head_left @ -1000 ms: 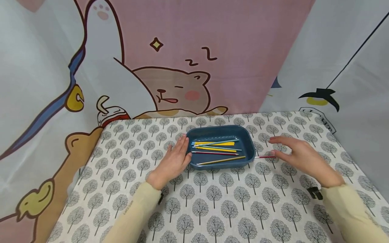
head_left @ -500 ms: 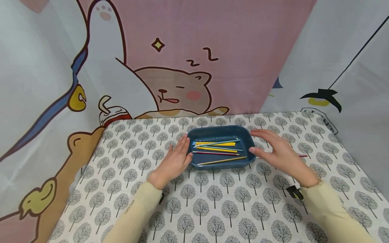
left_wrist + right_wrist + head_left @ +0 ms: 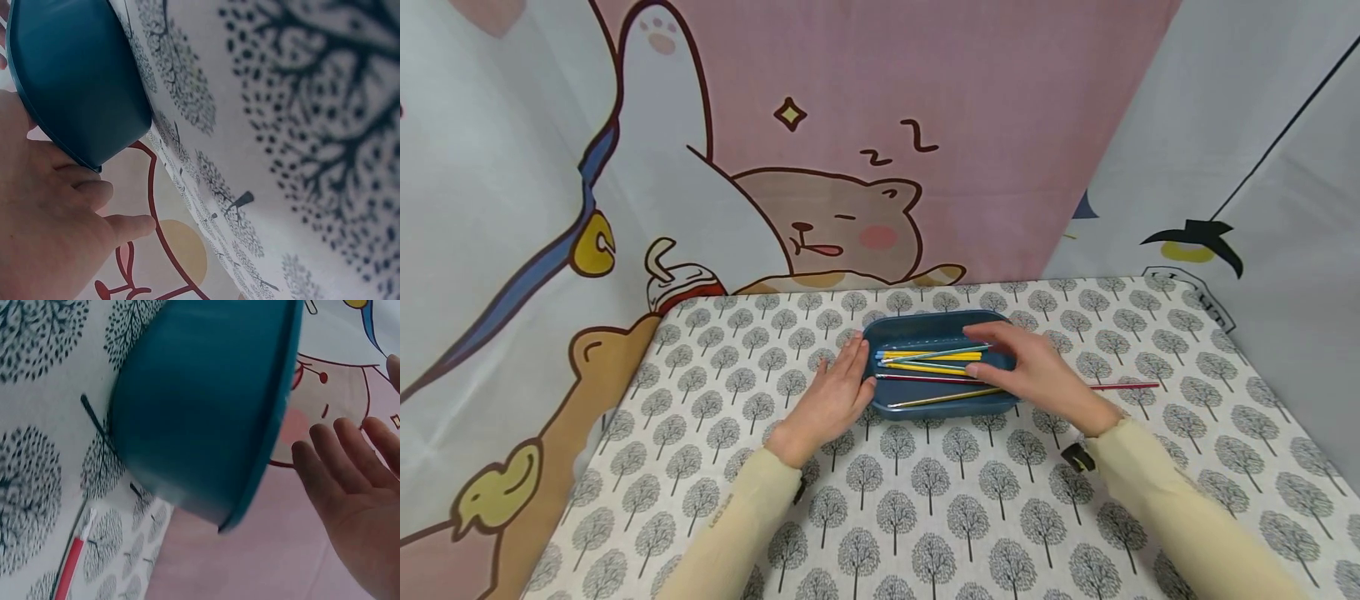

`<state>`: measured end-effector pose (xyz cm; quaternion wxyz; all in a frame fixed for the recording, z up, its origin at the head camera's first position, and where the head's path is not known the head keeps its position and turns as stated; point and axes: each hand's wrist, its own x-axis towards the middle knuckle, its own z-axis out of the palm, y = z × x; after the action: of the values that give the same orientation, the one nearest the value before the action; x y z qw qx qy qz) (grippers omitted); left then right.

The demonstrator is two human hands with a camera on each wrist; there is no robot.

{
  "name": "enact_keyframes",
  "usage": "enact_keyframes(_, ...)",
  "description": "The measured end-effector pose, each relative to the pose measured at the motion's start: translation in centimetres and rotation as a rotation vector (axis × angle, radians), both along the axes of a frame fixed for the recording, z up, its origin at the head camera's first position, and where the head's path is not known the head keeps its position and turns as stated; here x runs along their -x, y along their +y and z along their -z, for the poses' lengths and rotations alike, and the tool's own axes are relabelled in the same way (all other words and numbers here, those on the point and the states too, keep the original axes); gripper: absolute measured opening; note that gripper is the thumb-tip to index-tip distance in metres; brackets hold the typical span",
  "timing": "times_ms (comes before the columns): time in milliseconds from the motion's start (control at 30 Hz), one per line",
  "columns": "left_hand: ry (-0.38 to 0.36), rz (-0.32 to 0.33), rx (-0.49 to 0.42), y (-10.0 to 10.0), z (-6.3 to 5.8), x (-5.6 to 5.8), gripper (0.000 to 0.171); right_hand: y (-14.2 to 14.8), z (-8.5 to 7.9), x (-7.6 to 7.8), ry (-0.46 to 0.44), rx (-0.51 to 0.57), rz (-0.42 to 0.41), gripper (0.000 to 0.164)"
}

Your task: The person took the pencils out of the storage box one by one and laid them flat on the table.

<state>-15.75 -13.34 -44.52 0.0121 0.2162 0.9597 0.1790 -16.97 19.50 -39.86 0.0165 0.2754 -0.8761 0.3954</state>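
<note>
A dark blue rectangular plastic basin [image 3: 925, 330] stands on the cloth in the head view. My left hand [image 3: 823, 404] rests against its left end, fingers fairly straight along the rim. Inside lie several slim yellow and light-blue pencils [image 3: 966, 357], crossing one another, plus a dark red one [image 3: 917, 378] and a gold one [image 3: 940, 399]. My right hand [image 3: 1033, 371] hovers over the right part of the basin, thumb and fingers spread, near the pencils' right ends. In the right wrist view those fingers [image 3: 322, 462] are apart beyond the rim, holding nothing visible.
A thin red stick [image 3: 1127, 386] with a pale end lies on the cloth right of the basin, partly behind the right wrist. The tree-patterned cloth [image 3: 925, 533] covers the table. A cartoon curtain [image 3: 1000, 167] hangs behind and at both sides.
My right hand has moved left, from beside the red stick, across the right rim to over the basin. The left hand stays at the basin's left end.
</note>
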Motion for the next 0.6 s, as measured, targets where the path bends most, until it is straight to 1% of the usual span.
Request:
enact_keyframes(233, 0.004, 0.0, 0.003, 0.0, 0.0, 0.0, 0.065, -1.5, 0.4, 0.9, -0.084, 0.013, -0.066, 0.054)
enact_keyframes(500, -0.003, 0.0, -0.001, 0.0, 0.0, 0.0, 0.065, -2.9, 1.3, 1.8, -0.171, -0.024, -0.124, 0.049)
enact_keyframes(600, -0.007, -0.001, -0.005, 0.0, 0.0, 0.0, 0.064, -3.3, 1.7, 2.2, -0.208, -0.04, -0.133, 0.047)
